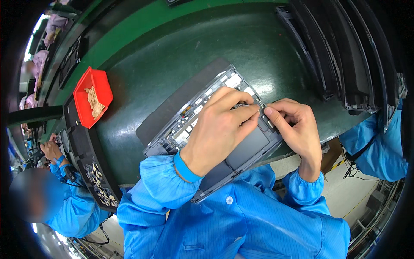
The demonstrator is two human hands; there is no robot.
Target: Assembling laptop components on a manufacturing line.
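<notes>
An opened laptop base (252, 149) lies tilted in front of me at the table's near edge, its inner boards and grey panels bare. My left hand (220, 125), with a blue band at the wrist, reaches across it. Its thumb and fingers pinch together over the right part of the board; what they hold is too small to make out. My right hand (299, 125) is at the laptop's right edge, fingers curled and thumb tip down by the rim, close to the left fingertips. Anything within that grip is hidden. A dark flat panel (183, 101) extends from the laptop's far side.
On the left, a red bin (108, 88) holds beige pieces. Beside it a black tray (92, 149) carries many small parts. Several dark laptop-like panels (332, 52) stand in a row at the right on the green table (172, 47). Blue-sleeved people are at both sides.
</notes>
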